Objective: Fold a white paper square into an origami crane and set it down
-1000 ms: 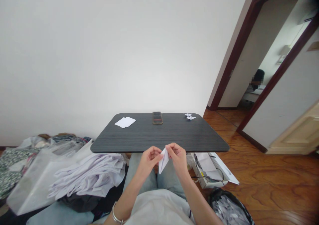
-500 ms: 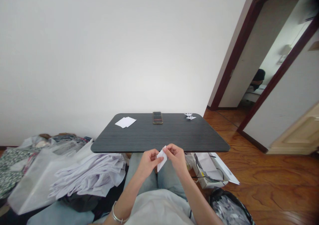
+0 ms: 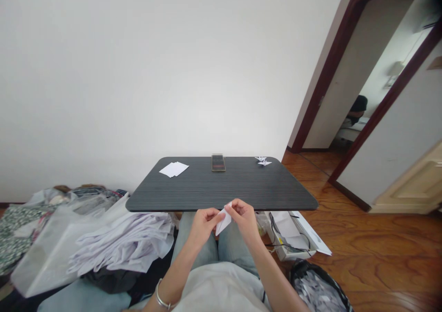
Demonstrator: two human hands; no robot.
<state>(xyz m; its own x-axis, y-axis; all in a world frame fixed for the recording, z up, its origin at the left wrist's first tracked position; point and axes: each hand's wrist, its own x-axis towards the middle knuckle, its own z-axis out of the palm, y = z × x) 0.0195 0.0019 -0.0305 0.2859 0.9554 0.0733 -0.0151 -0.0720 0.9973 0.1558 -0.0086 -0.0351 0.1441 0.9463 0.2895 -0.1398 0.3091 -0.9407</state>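
A small piece of folded white paper [image 3: 223, 222] is pinched between my two hands, just off the near edge of the dark table [image 3: 221, 190] and above my lap. My left hand [image 3: 205, 224] grips its left side with thumb and fingers. At the paper's upper right corner, my right hand [image 3: 243, 216] pinches with thumb and forefinger. Fingers cover parts of the folds. White paper sheets [image 3: 173, 169] lie overlapping at the table's far left. Folded paper cranes [image 3: 264, 162] sit at the far right corner.
A phone [image 3: 218, 163] rests at the table's back middle. Folded white cloth [image 3: 127, 243] is piled at left. To the right, a white box [image 3: 293, 238] holds cables and papers, beside a black bag [image 3: 317, 286] of scraps. A person [image 3: 357, 109] is partly visible through the doorway.
My left thumb has shifted slightly along the paper toward its upper left edge, and the paper has tilted a little. My right hand keeps its pinch at the upper corner.
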